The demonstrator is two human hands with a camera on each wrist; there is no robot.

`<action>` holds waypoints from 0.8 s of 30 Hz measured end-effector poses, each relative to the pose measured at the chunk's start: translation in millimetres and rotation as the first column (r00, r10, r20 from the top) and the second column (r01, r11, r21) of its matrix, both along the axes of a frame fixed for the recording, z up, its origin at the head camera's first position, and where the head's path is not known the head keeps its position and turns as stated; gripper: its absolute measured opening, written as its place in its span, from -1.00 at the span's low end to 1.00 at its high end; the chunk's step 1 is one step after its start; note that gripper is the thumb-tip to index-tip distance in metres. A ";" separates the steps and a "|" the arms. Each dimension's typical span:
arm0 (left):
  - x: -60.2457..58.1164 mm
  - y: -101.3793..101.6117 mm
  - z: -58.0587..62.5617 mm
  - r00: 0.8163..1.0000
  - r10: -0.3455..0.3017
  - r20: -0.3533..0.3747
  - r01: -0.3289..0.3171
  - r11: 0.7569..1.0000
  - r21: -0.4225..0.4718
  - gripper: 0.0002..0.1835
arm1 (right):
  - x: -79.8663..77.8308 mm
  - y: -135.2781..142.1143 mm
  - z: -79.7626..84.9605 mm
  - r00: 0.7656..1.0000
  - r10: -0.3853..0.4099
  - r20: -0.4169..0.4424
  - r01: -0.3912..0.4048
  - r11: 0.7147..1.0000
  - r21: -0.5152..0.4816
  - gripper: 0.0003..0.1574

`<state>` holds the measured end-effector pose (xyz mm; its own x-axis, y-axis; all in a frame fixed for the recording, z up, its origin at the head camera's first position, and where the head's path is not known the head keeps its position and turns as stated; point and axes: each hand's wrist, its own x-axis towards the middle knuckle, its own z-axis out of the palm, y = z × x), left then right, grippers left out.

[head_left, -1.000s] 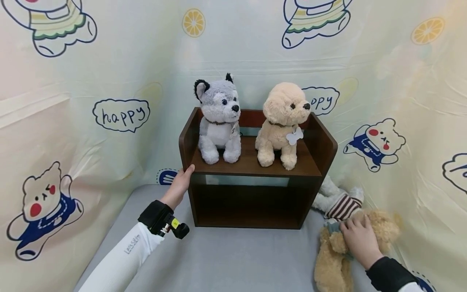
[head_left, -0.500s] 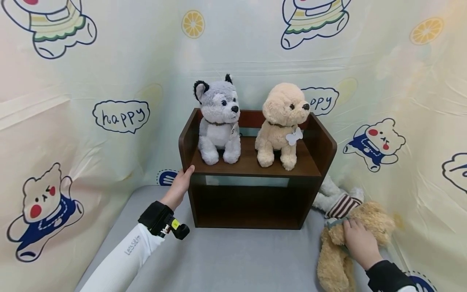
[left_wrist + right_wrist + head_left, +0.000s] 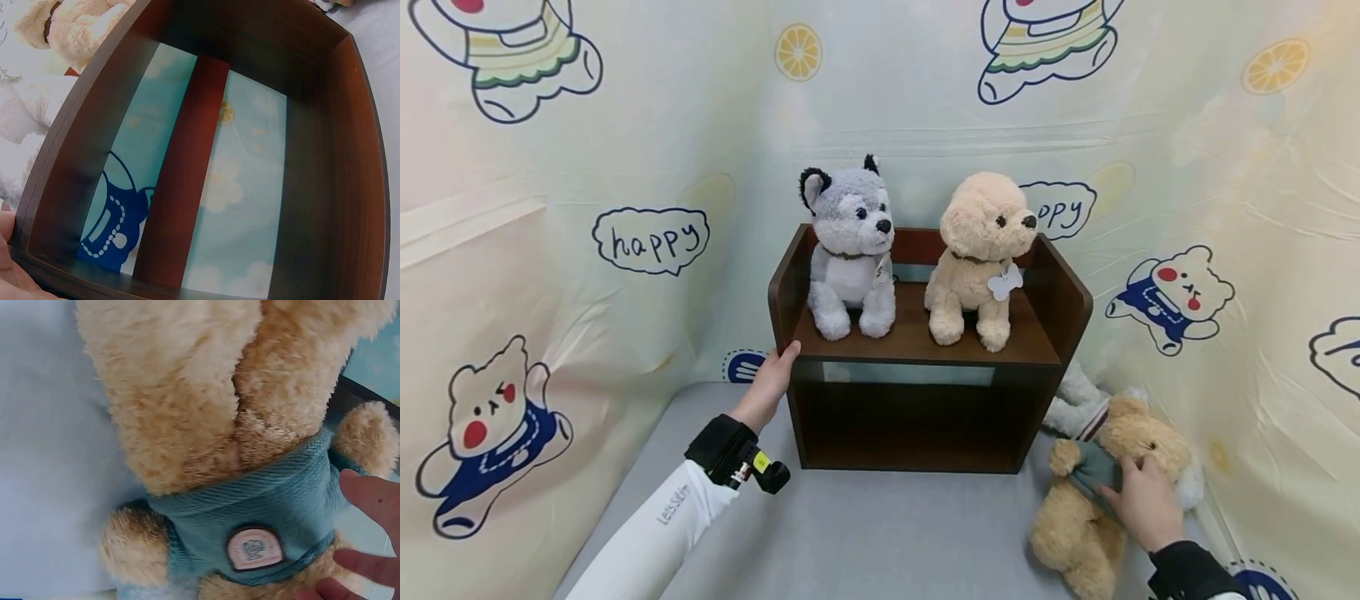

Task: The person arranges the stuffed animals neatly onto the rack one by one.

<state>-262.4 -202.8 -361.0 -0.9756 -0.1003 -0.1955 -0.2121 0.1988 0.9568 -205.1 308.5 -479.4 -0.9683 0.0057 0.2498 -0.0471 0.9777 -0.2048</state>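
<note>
My left hand [image 3: 765, 387] grips the left side of a dark brown two-tier wooden shelf [image 3: 917, 357], thumb at the upper board's front corner. The left wrist view looks into its lower compartment, past a reddish back slat [image 3: 181, 175]. To the shelf's right, my right hand [image 3: 1150, 508] holds a tan teddy bear [image 3: 1075, 525] near its neck. The bear lies face up, head away from me. In the right wrist view its teal sweater [image 3: 281, 500] bears a round-topped patch [image 3: 254, 548], with my thumb and fingers at its side.
A grey husky plush [image 3: 852, 250] and a cream puppy plush [image 3: 979, 258] with a bone tag sit on the upper board. A whitish plush [image 3: 1075, 404] lies behind the bear. Printed cloth [image 3: 647, 150] hangs around the grey table surface [image 3: 887, 533].
My right hand has turned the teddy bear so that its face and sweater front show, with its head shifted left and farther away. My left hand stays on the shelf.
</note>
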 end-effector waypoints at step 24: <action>-0.4 -1.3 -1.3 1.000 -0.014 -0.002 0.014 1.000 -0.013 -0.21 | -26.9 -10.3 -7.1 0.868 -0.190 0.459 0.313 0.926 -0.209 0.27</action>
